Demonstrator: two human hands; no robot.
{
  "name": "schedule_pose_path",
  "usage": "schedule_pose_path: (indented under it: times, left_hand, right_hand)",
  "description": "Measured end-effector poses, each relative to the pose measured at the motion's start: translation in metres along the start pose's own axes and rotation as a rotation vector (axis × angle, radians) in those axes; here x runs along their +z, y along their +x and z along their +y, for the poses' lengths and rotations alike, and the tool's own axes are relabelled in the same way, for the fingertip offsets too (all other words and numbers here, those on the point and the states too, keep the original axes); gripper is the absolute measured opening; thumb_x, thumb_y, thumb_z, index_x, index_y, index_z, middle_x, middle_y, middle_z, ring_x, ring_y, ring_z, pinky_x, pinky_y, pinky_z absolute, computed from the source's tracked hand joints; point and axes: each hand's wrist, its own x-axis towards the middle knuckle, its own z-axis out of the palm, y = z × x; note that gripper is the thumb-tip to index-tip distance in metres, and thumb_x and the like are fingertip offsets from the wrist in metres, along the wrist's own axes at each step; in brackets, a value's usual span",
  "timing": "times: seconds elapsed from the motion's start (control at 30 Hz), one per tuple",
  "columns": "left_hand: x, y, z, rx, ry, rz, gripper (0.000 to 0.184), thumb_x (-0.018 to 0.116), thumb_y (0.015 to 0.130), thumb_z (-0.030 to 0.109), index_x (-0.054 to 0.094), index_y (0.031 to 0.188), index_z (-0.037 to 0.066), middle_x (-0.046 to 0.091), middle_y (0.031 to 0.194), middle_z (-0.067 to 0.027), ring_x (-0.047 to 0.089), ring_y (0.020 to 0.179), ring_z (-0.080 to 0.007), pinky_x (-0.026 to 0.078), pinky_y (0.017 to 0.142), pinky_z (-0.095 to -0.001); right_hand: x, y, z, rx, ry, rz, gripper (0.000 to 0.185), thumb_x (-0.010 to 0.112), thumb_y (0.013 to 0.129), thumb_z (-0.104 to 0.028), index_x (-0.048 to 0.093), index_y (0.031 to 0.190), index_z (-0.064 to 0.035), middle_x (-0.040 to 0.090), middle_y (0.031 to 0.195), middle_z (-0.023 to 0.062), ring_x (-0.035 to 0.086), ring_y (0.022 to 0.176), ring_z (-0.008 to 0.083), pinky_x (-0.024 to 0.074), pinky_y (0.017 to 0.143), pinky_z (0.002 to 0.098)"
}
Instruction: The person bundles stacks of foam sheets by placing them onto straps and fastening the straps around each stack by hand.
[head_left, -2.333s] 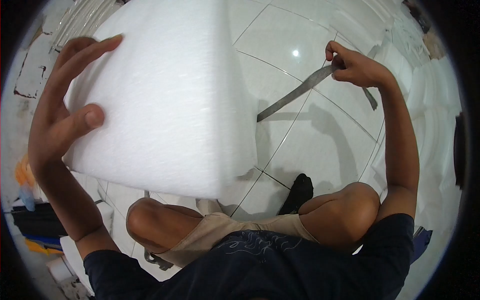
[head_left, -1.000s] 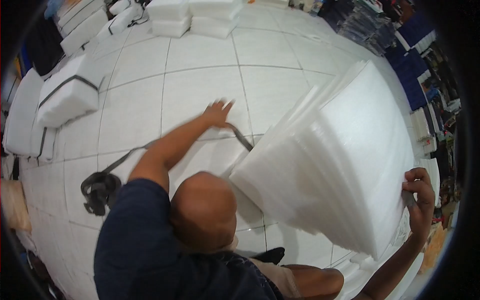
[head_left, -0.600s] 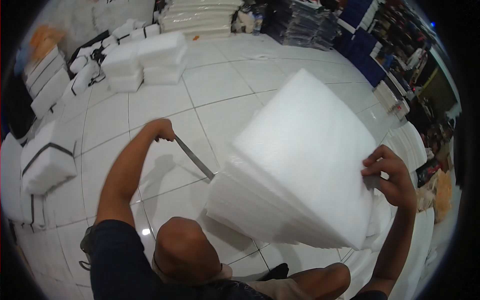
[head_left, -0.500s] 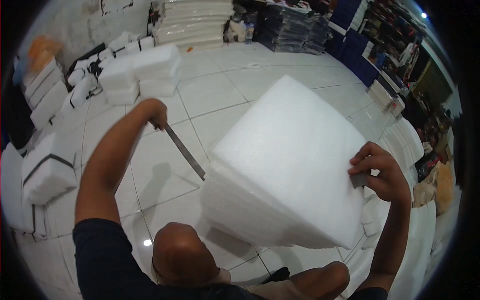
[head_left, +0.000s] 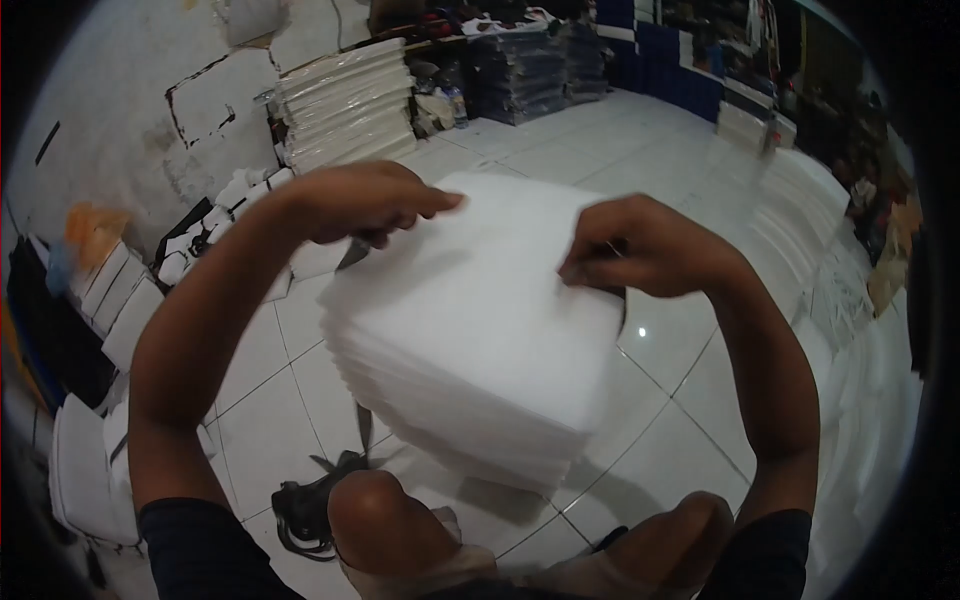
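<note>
A thick stack of white foam sheets [head_left: 470, 330] stands on the tiled floor between my knees. My left hand [head_left: 385, 205] is over its far left edge, fingers curled and thumb side pointing inward. A dark flat strap [head_left: 352, 254] shows just below that hand, at the stack's side, and runs to it. My right hand [head_left: 645, 245] is closed in a pinch above the stack's right edge. A dark piece of strap shows beneath it, along that side. Exactly how the fingers grip the strap is partly hidden and blurred.
A bundle of black straps [head_left: 318, 505] lies on the floor by my left knee. Strapped white foam bundles [head_left: 135, 310] line the left side. Plastic-wrapped stacks [head_left: 345, 105] stand by the wall. More white sheets [head_left: 800, 220] are piled on the right.
My left hand has come in from the far left to above the stack, bringing the strap with it. My right hand has moved inward over the right edge. The view has shifted.
</note>
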Motion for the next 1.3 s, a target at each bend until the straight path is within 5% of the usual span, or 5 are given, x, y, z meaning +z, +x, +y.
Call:
schedule_pose_path:
  times: [0.1,0.2,0.57,0.9,1.3]
  left_hand:
    - [0.05,0.024,0.01,0.209,0.348,0.137,0.088,0.073,0.067,0.063,0.055,0.113,-0.01,0.06,0.103,-0.0262,0.059,0.1,-0.0325,0.048,0.084,-0.0351]
    - [0.045,0.044,0.03,0.309,0.318,0.121,0.07,0.075,0.074,0.05,0.051,0.115,-0.002,0.052,0.088,-0.0079,0.05,0.084,-0.0173,0.042,0.074,-0.0266]
    - [0.059,0.157,0.096,1.032,0.58,0.11,0.057,0.072,0.07,0.007,0.051,0.123,0.003,0.062,0.112,-0.0155,0.061,0.102,-0.0268,0.047,0.088,-0.0343]
    - [0.08,0.116,0.08,0.215,0.714,0.461,0.021,0.055,0.087,0.016,0.06,0.105,0.006,0.065,0.091,-0.0187,0.062,0.084,-0.0353,0.048,0.072,-0.0388]
    - [0.14,0.093,0.083,0.401,0.401,0.664,0.019,0.061,0.087,0.02,0.052,0.084,0.003,0.057,0.075,-0.0133,0.057,0.071,-0.0325,0.045,0.063,-0.0421]
  right_hand:
    - [0.001,0.004,0.016,-0.131,0.045,0.045,0.013,0.068,0.08,-0.009,0.07,0.092,-0.003,0.065,0.081,0.0072,0.062,0.075,0.0168,0.0496,0.074,0.0298]
    - [-0.008,-0.003,0.031,-0.022,0.242,0.131,0.014,0.067,0.082,-0.009,0.069,0.093,-0.001,0.068,0.086,0.008,0.064,0.08,0.0149,0.0507,0.078,0.0302]
    - [-0.025,0.016,0.096,-0.283,-0.169,0.331,0.014,0.068,0.083,-0.014,0.064,0.094,-0.0065,0.066,0.086,0.007,0.063,0.077,0.0222,0.0492,0.071,0.0343]
    - [-0.004,0.062,0.132,-0.121,0.052,0.285,0.023,0.063,0.085,-0.03,0.061,0.088,-0.0073,0.065,0.084,0.0114,0.061,0.081,0.0305,0.0468,0.072,0.0405]
    - [-0.02,0.036,0.152,0.006,0.364,0.33,0.022,0.063,0.087,-0.025,0.063,0.087,-0.0033,0.066,0.079,0.0123,0.061,0.071,0.0264,0.0461,0.065,0.0362]
